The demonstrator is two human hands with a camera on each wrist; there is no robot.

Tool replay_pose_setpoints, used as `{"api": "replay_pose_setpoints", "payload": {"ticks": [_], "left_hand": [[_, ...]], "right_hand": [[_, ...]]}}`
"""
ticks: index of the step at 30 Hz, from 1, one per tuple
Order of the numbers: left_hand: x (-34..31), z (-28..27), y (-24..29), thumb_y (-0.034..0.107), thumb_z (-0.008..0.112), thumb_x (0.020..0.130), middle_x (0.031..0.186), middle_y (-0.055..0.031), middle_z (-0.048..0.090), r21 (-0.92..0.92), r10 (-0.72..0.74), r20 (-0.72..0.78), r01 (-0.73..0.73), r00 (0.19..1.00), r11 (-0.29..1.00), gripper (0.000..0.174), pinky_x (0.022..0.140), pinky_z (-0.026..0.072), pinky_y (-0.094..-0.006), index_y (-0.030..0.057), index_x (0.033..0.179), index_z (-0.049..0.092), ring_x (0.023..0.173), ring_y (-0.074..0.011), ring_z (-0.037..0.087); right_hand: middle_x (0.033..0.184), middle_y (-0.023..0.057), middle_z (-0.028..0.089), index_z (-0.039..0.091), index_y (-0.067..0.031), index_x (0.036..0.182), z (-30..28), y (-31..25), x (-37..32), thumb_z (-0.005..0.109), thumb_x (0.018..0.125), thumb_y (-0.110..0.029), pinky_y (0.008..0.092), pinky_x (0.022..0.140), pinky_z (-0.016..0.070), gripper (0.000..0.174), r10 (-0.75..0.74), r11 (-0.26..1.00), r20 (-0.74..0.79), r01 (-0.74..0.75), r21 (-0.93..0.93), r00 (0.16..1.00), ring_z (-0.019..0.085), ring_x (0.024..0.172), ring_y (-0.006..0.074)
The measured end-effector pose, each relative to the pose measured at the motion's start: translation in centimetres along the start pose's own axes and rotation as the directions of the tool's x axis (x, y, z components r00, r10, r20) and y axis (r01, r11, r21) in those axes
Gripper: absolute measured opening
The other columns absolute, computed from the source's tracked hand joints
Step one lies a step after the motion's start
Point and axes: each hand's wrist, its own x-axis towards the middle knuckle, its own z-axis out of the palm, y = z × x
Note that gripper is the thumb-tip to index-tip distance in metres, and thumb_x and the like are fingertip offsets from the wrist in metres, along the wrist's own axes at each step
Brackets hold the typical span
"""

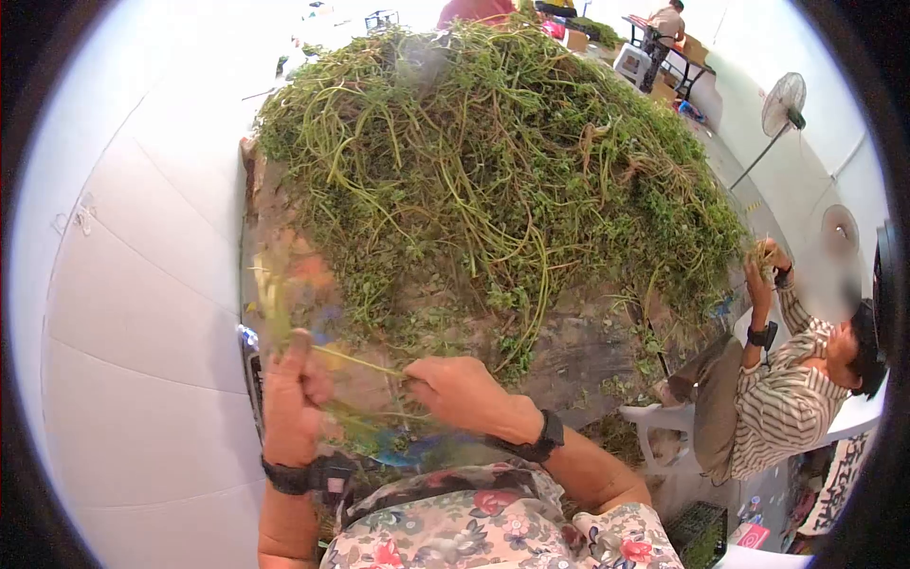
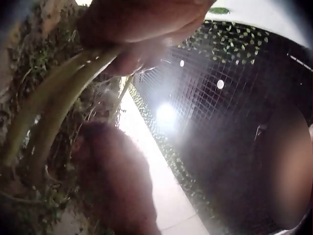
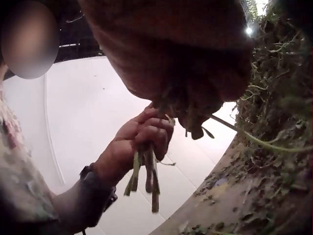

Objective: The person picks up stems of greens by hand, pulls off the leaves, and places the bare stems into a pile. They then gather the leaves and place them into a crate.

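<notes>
My left hand [image 1: 296,394] grips a small bunch of thick green stems [image 3: 146,171], whose cut ends stick out below the fist in the right wrist view. The bunch is blurred in the head view, while the left wrist view shows the thick stems [image 2: 54,107] close up. To its right, my right hand [image 1: 474,394] pinches a thin green stem [image 1: 360,360] that stretches across to the left hand. Short leafy bits [image 3: 195,120] poke out under the right fingers. Both hands are above the near edge of the table, in front of a large heap of leafy stems [image 1: 474,161].
Loose leaves lie on the worn table top [image 1: 578,365]. At the right a person in a striped shirt [image 1: 787,408] sits holding stems, beside a white stool [image 1: 654,431]. A standing fan [image 1: 785,102] and another person [image 1: 664,28] are farther back. A white wall is at left.
</notes>
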Motion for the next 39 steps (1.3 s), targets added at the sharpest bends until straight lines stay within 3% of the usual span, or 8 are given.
{"api": "replay_pose_setpoints", "payload": {"ticks": [8,15,18,23,27,32,35,39], "left_hand": [[-0.5,-0.2,0.3,0.025,0.059,0.086,0.059,0.0059,0.038,0.15,0.069,-0.017,-0.065,0.998,0.987,0.016,0.04,0.0232,-0.0188,0.0091,0.088,0.055,0.046,-0.0034,0.031],[-3.1,3.1,-0.9,0.024,0.057,0.087,0.063,0.0025,0.044,0.213,0.327,0.275,-0.39,0.904,0.896,0.019,0.044,0.0247,-0.0201,0.0055,0.087,0.056,0.051,-0.0047,0.033],[-3.7,3.1,-0.6,0.023,0.055,0.088,0.064,0.0016,0.044,0.286,0.309,0.379,-0.428,0.872,0.857,0.018,0.043,0.025,-0.0206,0.0048,0.089,0.055,0.05,-0.0051,0.032],[-3.5,0.3,1.6,0.023,0.051,0.09,0.067,0.0004,0.044,0.08,0.426,0.29,-0.466,0.857,0.881,0.017,0.043,0.025,-0.0191,0.0058,0.088,0.05,0.049,-0.0047,0.032],[-2.9,0.1,4.8,0.026,0.051,0.09,0.082,-0.0018,0.048,0.13,0.469,0.107,-0.48,0.876,0.867,0.019,0.05,0.0357,-0.02,0.0113,0.078,0.048,0.062,-0.0086,0.041],[-3.2,-1.4,4.8,0.026,0.05,0.091,0.067,-0.0013,0.049,0.057,0.341,0.091,-0.347,0.936,0.936,0.02,0.05,0.04,-0.0235,0.0068,0.087,0.051,0.056,-0.0101,0.045],[-3.3,-3.1,5.0,0.023,0.051,0.091,0.056,0.0042,0.036,-0.019,0.173,0.133,-0.172,0.976,0.985,0.016,0.04,0.0281,-0.0199,0.0076,0.089,0.051,0.045,-0.005,0.033],[-3.4,-5.0,4.3,0.022,0.052,0.09,0.052,0.0066,0.028,0.036,0.1,0.137,-0.106,0.986,0.994,0.014,0.037,0.0194,-0.0179,0.0076,0.089,0.053,0.042,-0.0026,0.024]], "right_hand": [[0.073,0.0166,0.059,0.056,-0.002,0.083,-1.3,1.7,-1.6,0.048,0.079,-0.014,0.0457,0.061,0.0441,0.016,0.038,0.999,-0.199,-0.044,-0.023,0.979,0.056,0.067,0.0366],[0.059,0.0152,0.055,0.057,-0.0013,0.076,-3.9,2.4,-0.7,0.047,0.077,-0.014,0.0378,0.053,0.043,0.016,0.525,0.654,-0.152,-0.283,0.702,0.837,0.054,0.054,0.0325],[0.064,0.0132,0.056,0.057,-0.0009,0.076,-2.8,3.1,-0.7,0.047,0.077,-0.012,0.0365,0.052,0.0429,0.015,0.16,0.986,-0.539,-0.111,0.122,0.827,0.052,0.053,0.0311],[0.092,0.0193,0.055,0.054,0.0007,0.093,-6.1,7.9,-3.7,0.061,0.065,-0.001,0.0411,0.072,0.0447,0.029,-0.071,0.966,-0.554,-0.081,-0.246,0.829,0.054,0.085,0.0375],[0.097,0.0109,0.057,0.053,-0.0009,0.099,-10.1,5.9,-5.5,0.064,0.067,-0.001,0.033,0.076,0.0442,0.034,0.185,0.983,-0.457,-0.167,0.08,0.87,0.055,0.092,0.0239],[0.078,0.0053,0.053,0.052,-0.0043,0.091,-9.6,5.7,-5.8,0.05,0.086,-0.013,0.0223,0.065,0.0405,0.011,0.758,0.174,-0.079,-0.084,0.981,0.647,0.051,0.075,0.0132],[0.072,0.0032,0.052,0.051,-0.0053,0.091,-8.1,7.2,-6.4,0.048,0.089,-0.021,0.0231,0.06,0.0388,0.017,0.627,0.167,-0.044,-0.079,0.983,0.778,0.049,0.066,0.0129],[0.071,0.0038,0.053,0.054,-0.0035,0.091,-6.2,5.4,-6.0,0.055,0.083,-0.02,0.0241,0.058,0.0384,0.018,0.605,0.66,-0.1,-0.427,0.618,0.79,0.047,0.06,0.0142]]}}
